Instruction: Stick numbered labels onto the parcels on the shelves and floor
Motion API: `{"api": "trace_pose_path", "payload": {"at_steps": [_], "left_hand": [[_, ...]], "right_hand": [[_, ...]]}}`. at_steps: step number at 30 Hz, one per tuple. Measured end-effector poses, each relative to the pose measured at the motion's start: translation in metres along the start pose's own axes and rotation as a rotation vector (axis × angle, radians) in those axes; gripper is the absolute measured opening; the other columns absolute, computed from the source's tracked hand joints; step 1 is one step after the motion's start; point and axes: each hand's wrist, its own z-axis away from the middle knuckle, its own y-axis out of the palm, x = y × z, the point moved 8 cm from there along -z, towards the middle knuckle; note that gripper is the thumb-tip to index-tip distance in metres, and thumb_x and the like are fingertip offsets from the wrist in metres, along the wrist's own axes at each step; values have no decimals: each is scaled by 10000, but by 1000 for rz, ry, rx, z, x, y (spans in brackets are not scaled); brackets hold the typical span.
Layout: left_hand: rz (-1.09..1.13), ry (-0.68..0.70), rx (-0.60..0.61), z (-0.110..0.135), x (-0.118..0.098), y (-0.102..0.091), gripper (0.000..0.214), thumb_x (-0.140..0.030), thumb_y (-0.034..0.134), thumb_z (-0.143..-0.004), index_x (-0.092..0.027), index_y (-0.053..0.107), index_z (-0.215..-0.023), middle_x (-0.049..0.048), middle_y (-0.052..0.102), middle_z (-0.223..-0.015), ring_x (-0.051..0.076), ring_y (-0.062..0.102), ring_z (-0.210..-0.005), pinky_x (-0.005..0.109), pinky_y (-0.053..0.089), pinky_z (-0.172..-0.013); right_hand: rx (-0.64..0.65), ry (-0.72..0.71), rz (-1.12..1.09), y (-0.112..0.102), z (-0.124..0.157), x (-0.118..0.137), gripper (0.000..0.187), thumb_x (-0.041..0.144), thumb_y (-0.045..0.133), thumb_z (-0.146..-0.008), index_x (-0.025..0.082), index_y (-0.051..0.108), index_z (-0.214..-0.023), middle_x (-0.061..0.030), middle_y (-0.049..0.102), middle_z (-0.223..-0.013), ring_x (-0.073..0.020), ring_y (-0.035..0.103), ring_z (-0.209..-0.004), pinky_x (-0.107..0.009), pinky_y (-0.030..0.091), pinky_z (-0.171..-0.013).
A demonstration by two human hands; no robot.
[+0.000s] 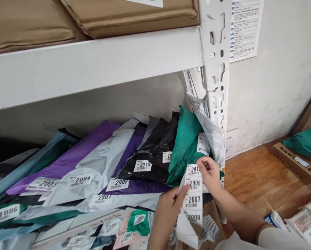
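Note:
My left hand (168,208) pinches a strip of white numbered labels (193,199) reading 2006, 2007, 2008. At the strip's top my right hand (209,172) pinches the label marked 2012, right against a green parcel bag (183,146) on the shelf. Beside the green bag lie a black bag (155,149) labelled 2010 and a purple bag (134,185) labelled 2008. Both hands are closed on the paper.
Several soft parcel bags with number labels lean in a row on the low white shelf (93,62). A white slotted upright post (215,59) stands at the right. Cardboard boxes (293,161), another green bag (305,142) and loose packets lie on the wooden floor.

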Motion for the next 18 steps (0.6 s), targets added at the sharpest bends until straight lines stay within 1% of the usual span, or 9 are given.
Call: {"api": "trace_pose_path", "payload": {"at_steps": [3, 5, 6, 8, 10, 12, 14, 16, 18], "left_hand": [[-43, 77, -33, 9, 2, -9, 501, -624, 510, -776, -193, 440, -530, -40, 353, -516, 113, 312, -546, 236, 262, -496], [-88, 146, -55, 17, 0, -15, 479, -559, 499, -815, -199, 381, -523, -45, 315, -519, 107, 297, -535, 237, 246, -490], [-117, 184, -45, 21, 0, -16, 478, -532, 494, -829, -200, 347, -518, -46, 299, -518, 103, 293, -527, 237, 240, -486], [-176, 259, 19, 30, -1, -14, 480, -489, 491, -849, -200, 302, -516, -48, 290, -508, 98, 307, -510, 236, 236, -480], [-215, 326, 85, 43, 2, -11, 481, -454, 496, -864, -196, 291, -513, -49, 304, -497, 93, 336, -492, 231, 242, -477], [-211, 384, 95, 58, 7, -14, 486, -419, 502, -877, -191, 288, -505, -52, 300, -487, 85, 348, -473, 224, 247, -473], [-184, 420, 46, 74, 18, -23, 484, -384, 501, -890, -186, 300, -496, -56, 288, -486, 76, 340, -456, 219, 249, -467], [-165, 417, -48, 92, 36, -37, 478, -364, 500, -898, -183, 343, -484, -56, 295, -482, 72, 332, -443, 215, 257, -456], [-162, 382, -176, 110, 61, -53, 479, -365, 512, -896, -179, 400, -470, -54, 318, -468, 72, 335, -434, 211, 270, -442]], "right_hand": [[-22, 86, -88, 8, -3, -17, 229, 414, 704, -767, 195, 649, -730, 9, 595, -623, -124, 514, -561, -239, 413, -515], [-20, 100, -94, 14, -7, -25, 261, 444, 708, -753, 190, 652, -741, 6, 599, -628, -125, 520, -567, -243, 423, -527], [-11, 102, -81, 16, -10, -28, 276, 461, 702, -755, 189, 654, -753, 3, 603, -635, -127, 522, -569, -246, 426, -531], [63, 111, -9, 22, -14, -35, 314, 493, 708, -740, 186, 658, -786, -1, 609, -649, -132, 522, -561, -252, 426, -523], [189, 102, 129, 29, -18, -41, 360, 513, 742, -697, 185, 659, -819, 3, 603, -656, -136, 514, -545, -258, 423, -513], [293, 43, 311, 33, -20, -42, 361, 500, 762, -690, 189, 654, -836, 16, 583, -645, -139, 506, -540, -266, 435, -534], [364, -64, 496, 37, -20, -36, 286, 457, 737, -753, 195, 642, -817, 22, 559, -634, -142, 502, -546, -275, 451, -576], [428, -178, 656, 42, -19, -28, 216, 407, 688, -826, 198, 638, -805, 5, 566, -682, -146, 507, -558, -289, 468, -614], [434, -289, 792, 44, -18, -18, 201, 398, 662, -857, 199, 652, -833, -55, 604, -856, -168, 548, -635, -319, 492, -660]]}}
